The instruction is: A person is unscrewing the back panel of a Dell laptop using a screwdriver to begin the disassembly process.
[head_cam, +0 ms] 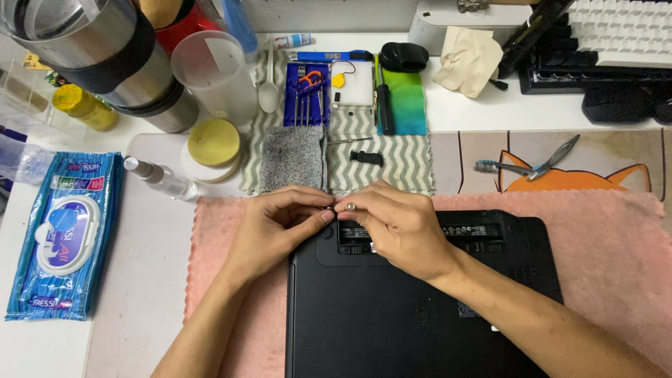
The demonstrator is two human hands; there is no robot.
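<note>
One head camera looks steeply down from close above the table (140,280), facing away from the person, whose forearms enter from the bottom edge.

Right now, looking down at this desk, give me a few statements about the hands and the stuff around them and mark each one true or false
1. Both hands meet at the far edge of the black laptop, the left hand and right hand pinching a small metal part between them. True.
2. The laptop lies on a green towel. False: it lies on a pink towel.
3. A blue pack of wet wipes lies to the left of the hands. True.
4. The small spray bottle stands upright. False: it lies on its side.
5. A white spoon lies beside the blue screwdriver set. True.
</note>
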